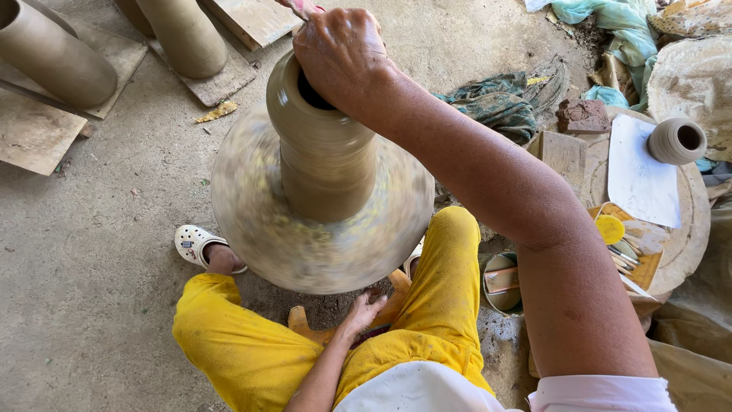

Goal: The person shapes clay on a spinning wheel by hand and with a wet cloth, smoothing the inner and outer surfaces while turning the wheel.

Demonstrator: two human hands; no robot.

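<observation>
Fingers of the right hand point(339, 53) are dipping into the upright pot point(324, 145), grip hidden; left hand point(364, 309) is resting spread below the wheel point(320, 252).

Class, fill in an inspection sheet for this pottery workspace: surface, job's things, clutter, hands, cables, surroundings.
Surface: blurred turning wheel on a dusty concrete floor.
Job's things: tall clay pot upright at the wheel's centre.
Clutter: rags, brick, tray of tools, small pot on a round board.
Hands: right hand at the pot's mouth, fingers inside, grip hidden; left hand rests open under the wheel.
Cables: nothing seen.
Surroundings: clay cylinders on boards, top left.
</observation>
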